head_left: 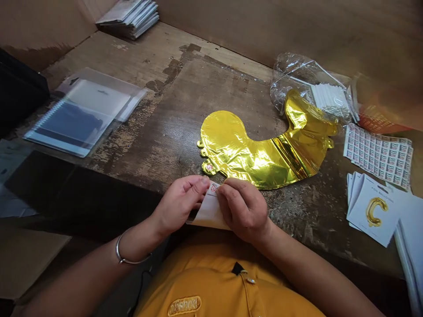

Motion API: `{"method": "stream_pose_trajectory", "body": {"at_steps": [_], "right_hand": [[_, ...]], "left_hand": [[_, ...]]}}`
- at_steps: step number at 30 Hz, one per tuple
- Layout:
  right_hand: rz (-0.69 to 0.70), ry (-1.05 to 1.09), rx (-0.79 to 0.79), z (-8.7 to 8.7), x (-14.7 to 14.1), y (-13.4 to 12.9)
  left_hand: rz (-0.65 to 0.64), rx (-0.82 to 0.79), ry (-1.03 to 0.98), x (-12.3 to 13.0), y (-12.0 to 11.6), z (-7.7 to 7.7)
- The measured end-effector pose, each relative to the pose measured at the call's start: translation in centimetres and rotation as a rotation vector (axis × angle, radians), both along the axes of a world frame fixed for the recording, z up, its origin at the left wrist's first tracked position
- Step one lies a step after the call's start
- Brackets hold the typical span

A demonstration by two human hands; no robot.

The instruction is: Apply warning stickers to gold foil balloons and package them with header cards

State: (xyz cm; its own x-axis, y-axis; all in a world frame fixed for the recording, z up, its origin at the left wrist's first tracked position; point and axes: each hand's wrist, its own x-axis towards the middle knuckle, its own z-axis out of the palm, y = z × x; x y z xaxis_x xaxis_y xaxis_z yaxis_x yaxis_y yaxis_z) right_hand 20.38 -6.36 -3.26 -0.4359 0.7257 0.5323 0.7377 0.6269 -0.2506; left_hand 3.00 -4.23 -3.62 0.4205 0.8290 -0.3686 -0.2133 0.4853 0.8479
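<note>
Near the table's front edge, my left hand (pixel 180 200) pinches one side of a small white card (pixel 211 207) with a red warning mark. My right hand (pixel 244 207) is closed on the card's other side, covering part of it. Just beyond my hands lies a gold foil balloon (pixel 257 158), flat and curved like a C, with small tabs along its edge. A crease crosses it towards the right end.
Clear plastic sleeves (pixel 82 114) lie at the left, and stacked papers (pixel 130 17) at the back. At the right are bagged white sticks (pixel 330 99), a sticker sheet (pixel 378 154) and printed "C" balloon cards (pixel 375 211). A dark object (pixel 20 90) stands far left.
</note>
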Motion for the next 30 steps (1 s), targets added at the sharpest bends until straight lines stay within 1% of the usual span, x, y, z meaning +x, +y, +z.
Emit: {"method": "stream_pose_trajectory", "body": {"at_steps": [3, 5, 6, 7, 8, 9, 10, 12, 13, 14, 15, 16, 18, 20, 22, 27, 30], "right_hand": [[0.104, -0.011, -0.017, 0.0, 0.0, -0.2], [0.166, -0.011, -0.044, 0.6, 0.1, -0.7], [0.177, 0.004, -0.074, 1.0, 0.2, -0.9], [0.158, 0.037, -0.104, 1.6, 0.3, -1.0], [0.101, 0.090, -0.125, 2.2, 0.5, -1.0], [0.006, 0.161, -0.136, 2.8, 0.7, -0.8], [-0.115, 0.243, -0.142, 3.4, 0.9, -0.3], [-0.345, 0.400, -0.204, 4.0, 1.4, 1.3], [-0.423, 0.463, -0.273, 3.9, 1.6, 2.3], [-0.460, 0.508, -0.364, 3.6, 1.7, 3.4], [-0.467, 0.532, -0.446, 3.2, 1.7, 4.3], [-0.453, 0.531, -0.505, 2.6, 1.5, 5.0], [-0.425, 0.477, -0.545, 1.4, 1.1, 5.9], [-0.414, 0.412, -0.530, 0.5, 0.5, 6.0], [-0.429, 0.383, -0.515, -0.1, 0.2, 5.9], [-0.457, 0.325, -0.463, -0.6, 0.1, 5.8], [-0.457, 0.335, -0.450, -0.6, -0.1, 5.9]], "left_hand": [[-0.063, -0.106, -0.037, -0.1, 0.5, -0.1], [-0.106, -0.152, -0.019, -0.3, 1.0, 0.2], [-0.124, -0.151, 0.004, -0.5, 1.2, 0.3], [-0.140, -0.116, 0.050, -0.8, 1.4, 0.5], [-0.152, -0.036, 0.130, -1.2, 1.5, 0.7], [-0.157, 0.094, 0.245, -1.5, 1.7, 0.8], [-0.156, 0.270, 0.386, -1.9, 1.8, 0.8], [-0.136, 0.702, 0.674, -2.4, 2.1, 0.7], [-0.137, 0.914, 0.781, -2.5, 2.2, 0.5], [-0.155, 1.094, 0.848, -2.5, 2.4, 0.2], [-0.192, 1.227, 0.876, -2.4, 2.6, -0.2], [-0.240, 1.310, 0.880, -2.3, 2.7, -0.6], [-0.320, 1.360, 0.865, -2.0, 2.9, -1.2], [-0.340, 1.344, 0.850, -1.8, 3.0, -1.8], [-0.343, 1.332, 0.836, -1.9, 3.0, -2.1], [-0.360, 1.380, 0.864, -2.0, 3.1, -2.4], [-0.359, 1.418, 0.889, -1.9, 3.1, -2.4]]}}
